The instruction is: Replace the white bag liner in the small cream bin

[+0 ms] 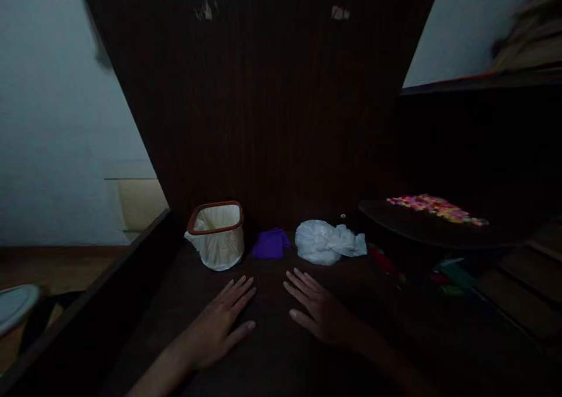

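My left hand (219, 324) lies flat on the dark wooden surface (272, 350), fingers spread, holding nothing. Across from it my right hand (318, 309) rests the same way, palm down and empty. Just beyond the left hand stands a small bin (216, 216) with a brown rim and a pale plastic liner (222, 247). A folded purple cloth or bag (270, 243) lies between the bin and a knotted white plastic bag (322, 242). That white bag sits a little beyond the right fingertips, apart from them.
A tall dark wooden panel (272, 104) rises behind the objects. On the right, a dark rounded shelf (408, 230) carries a heap of pink and yellow pieces (439, 206). Red and green items (452, 280) lie dimly below it. A raised board (100, 291) borders the left side.
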`<state>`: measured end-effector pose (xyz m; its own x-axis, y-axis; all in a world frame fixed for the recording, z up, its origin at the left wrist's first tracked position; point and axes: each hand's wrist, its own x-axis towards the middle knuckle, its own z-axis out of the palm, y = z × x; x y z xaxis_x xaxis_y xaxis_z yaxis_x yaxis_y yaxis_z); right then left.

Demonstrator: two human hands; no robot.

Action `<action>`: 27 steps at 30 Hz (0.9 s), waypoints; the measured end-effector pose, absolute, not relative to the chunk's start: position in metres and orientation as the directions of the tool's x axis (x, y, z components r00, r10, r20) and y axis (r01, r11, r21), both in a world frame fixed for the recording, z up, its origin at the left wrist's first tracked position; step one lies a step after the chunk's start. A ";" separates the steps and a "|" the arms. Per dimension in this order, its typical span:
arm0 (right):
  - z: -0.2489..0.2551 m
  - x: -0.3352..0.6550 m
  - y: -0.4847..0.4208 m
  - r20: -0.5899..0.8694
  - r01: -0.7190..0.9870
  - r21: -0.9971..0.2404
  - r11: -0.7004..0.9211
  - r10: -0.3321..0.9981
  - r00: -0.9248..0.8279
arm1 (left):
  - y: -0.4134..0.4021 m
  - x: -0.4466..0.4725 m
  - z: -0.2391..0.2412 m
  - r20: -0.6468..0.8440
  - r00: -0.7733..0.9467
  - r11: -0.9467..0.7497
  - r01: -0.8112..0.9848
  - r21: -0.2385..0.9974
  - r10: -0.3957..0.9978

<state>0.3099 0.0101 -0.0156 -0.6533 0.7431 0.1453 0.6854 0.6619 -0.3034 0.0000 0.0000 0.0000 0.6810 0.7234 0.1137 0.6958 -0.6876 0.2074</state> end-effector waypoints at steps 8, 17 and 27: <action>-0.021 0.310 0.015 0.231 0.648 -0.328 0.688 0.723 -0.651 | 0.002 -0.002 0.003 0.149 0.679 -0.693 0.683 0.232 0.719; -0.020 0.311 0.015 0.212 0.653 -0.329 0.682 0.727 -0.653 | 0.002 -0.002 0.003 0.201 0.686 -0.714 0.662 0.227 0.700; -0.023 0.311 0.016 0.199 0.649 -0.387 0.655 0.746 -0.635 | 0.003 -0.003 0.003 0.162 0.682 -0.697 0.669 0.258 0.714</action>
